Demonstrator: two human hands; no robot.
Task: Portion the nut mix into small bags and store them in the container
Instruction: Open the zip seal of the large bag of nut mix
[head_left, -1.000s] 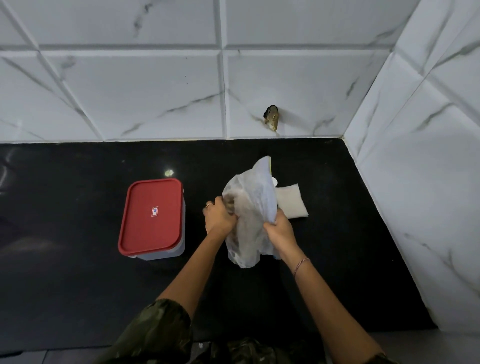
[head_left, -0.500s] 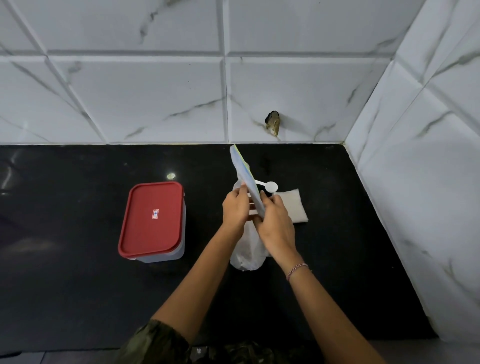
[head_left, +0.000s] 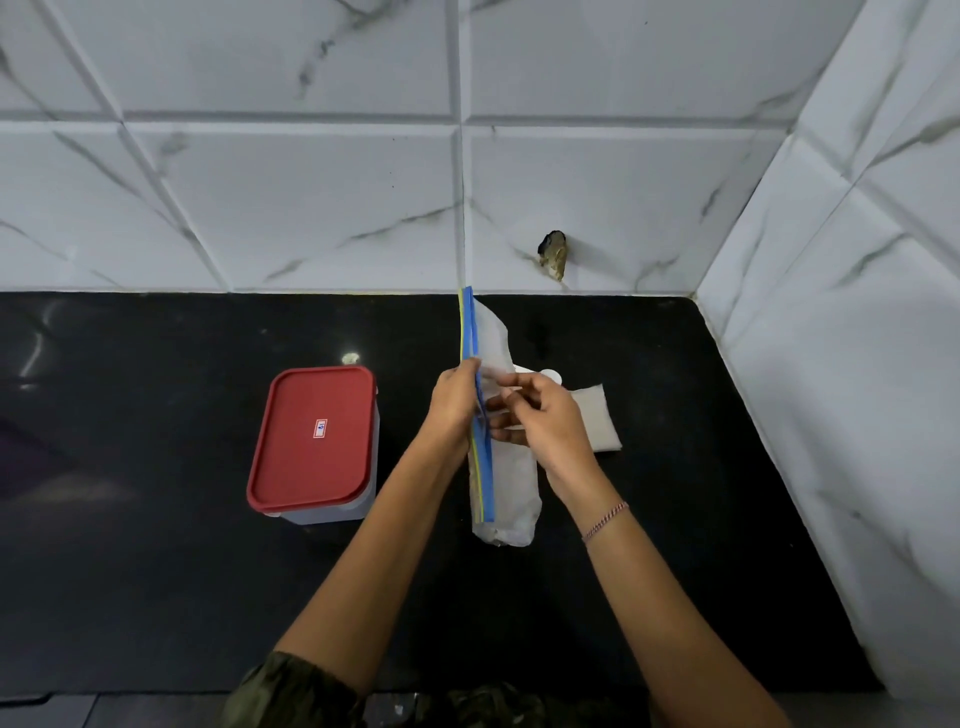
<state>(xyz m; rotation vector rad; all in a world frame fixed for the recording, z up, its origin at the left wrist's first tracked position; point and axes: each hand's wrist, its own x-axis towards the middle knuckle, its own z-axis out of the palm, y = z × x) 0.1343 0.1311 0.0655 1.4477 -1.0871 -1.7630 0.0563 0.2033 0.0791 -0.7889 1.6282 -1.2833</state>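
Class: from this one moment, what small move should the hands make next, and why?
Probably part the zip strip: the left hand and right hand hold the large bag upright at that strip, which looks pressed shut, so nothing can be scooped yet.

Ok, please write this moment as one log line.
left hand: pinches zip bag seal | right hand: holds zip bag | container: lid on

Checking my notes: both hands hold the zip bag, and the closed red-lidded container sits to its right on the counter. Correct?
No. The head view shows the red-lidded container to the left of the zip bag, not its right. The left hand and right hand do hold the bag, and the lid is on.
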